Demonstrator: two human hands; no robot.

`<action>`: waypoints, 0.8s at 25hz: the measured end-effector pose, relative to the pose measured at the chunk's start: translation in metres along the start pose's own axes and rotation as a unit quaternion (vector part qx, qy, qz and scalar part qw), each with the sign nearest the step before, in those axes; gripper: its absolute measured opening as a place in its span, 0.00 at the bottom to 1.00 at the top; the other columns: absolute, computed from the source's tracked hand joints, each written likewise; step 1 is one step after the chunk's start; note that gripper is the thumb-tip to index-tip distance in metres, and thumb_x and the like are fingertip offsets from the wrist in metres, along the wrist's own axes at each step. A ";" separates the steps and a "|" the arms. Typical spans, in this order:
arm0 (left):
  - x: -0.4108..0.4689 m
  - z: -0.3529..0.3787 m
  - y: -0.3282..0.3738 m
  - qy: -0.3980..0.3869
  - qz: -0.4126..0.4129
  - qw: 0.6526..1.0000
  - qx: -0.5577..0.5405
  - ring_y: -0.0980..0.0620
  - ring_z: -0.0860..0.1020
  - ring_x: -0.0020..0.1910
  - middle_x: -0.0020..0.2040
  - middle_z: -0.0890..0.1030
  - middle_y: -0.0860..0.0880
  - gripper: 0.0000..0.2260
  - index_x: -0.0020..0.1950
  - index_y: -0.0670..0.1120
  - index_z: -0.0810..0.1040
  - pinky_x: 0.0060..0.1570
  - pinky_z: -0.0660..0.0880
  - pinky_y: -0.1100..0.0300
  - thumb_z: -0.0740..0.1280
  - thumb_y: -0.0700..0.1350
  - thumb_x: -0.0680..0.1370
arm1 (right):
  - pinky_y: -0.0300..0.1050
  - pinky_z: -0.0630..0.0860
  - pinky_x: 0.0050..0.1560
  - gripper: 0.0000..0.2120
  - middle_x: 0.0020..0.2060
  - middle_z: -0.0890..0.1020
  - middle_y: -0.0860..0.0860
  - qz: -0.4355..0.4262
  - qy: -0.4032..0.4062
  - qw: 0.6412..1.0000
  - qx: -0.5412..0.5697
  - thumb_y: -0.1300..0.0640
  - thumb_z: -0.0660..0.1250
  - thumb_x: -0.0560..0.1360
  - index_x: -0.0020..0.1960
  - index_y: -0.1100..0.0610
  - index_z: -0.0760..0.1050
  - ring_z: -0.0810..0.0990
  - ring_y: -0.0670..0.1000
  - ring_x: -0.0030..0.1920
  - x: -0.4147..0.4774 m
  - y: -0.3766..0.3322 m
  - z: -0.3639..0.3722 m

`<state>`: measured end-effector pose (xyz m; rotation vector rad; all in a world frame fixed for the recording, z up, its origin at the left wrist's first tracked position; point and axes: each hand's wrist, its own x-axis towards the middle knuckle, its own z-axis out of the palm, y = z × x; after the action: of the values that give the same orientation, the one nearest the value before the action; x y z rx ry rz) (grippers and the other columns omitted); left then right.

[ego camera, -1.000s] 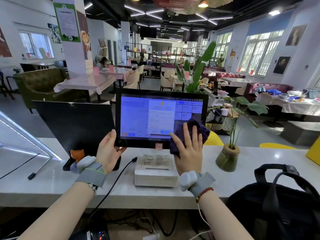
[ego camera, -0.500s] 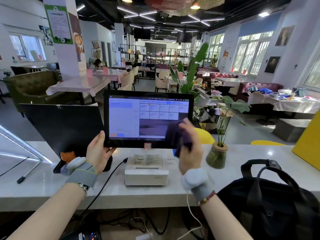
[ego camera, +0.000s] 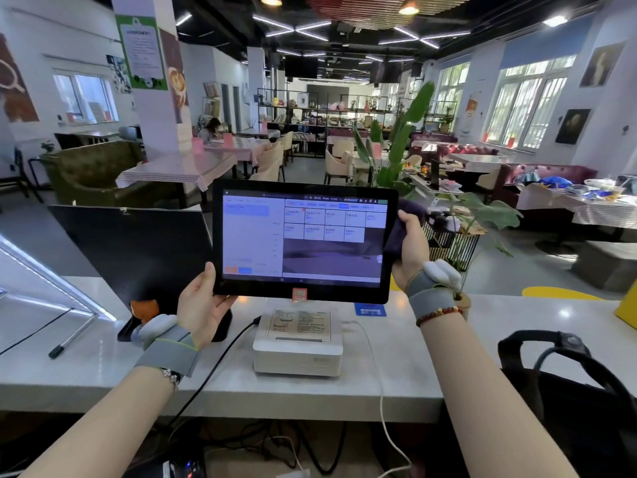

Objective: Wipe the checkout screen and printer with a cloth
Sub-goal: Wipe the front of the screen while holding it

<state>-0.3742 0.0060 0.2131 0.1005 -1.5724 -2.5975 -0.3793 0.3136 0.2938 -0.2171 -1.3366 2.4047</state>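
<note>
The black-framed checkout screen (ego camera: 303,241) stands lit above the white counter, showing a blue and grey menu. My left hand (ego camera: 201,305) grips its lower left corner. My right hand (ego camera: 410,248) is at the screen's right edge, closed on a dark purple cloth (ego camera: 401,229) that wraps around that edge and partly disappears behind the frame. The white receipt printer (ego camera: 298,343) sits on the counter just below the screen, with a label on its top and nothing touching it.
A second black monitor (ego camera: 134,250) stands to the left. A black backpack (ego camera: 568,401) fills the right front. A potted plant (ego camera: 462,298) sits behind my right wrist. A black cable (ego camera: 220,360) and a white cable (ego camera: 374,360) cross the counter (ego camera: 396,381). A yellow object (ego camera: 629,308) is at the far right.
My right hand moved with the cloth from the screen's lower right face out to its right edge. The pop-up window on the screen has gone. My left hand kept its grip.
</note>
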 end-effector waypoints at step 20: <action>0.016 -0.009 -0.004 -0.034 -0.015 0.999 -0.004 0.54 0.84 0.47 0.45 0.87 0.49 0.15 0.51 0.44 0.80 0.51 0.76 0.57 0.60 0.54 0.79 | 0.44 0.78 0.48 0.16 0.37 0.86 0.50 0.080 -0.142 0.987 -0.012 0.52 0.55 0.80 0.45 0.56 0.80 0.84 0.49 0.38 0.007 -0.031 -0.004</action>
<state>-0.3890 -0.0024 0.2054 0.0338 -1.5944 -2.6566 -0.3771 0.3339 0.3180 0.0143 -1.5240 2.6315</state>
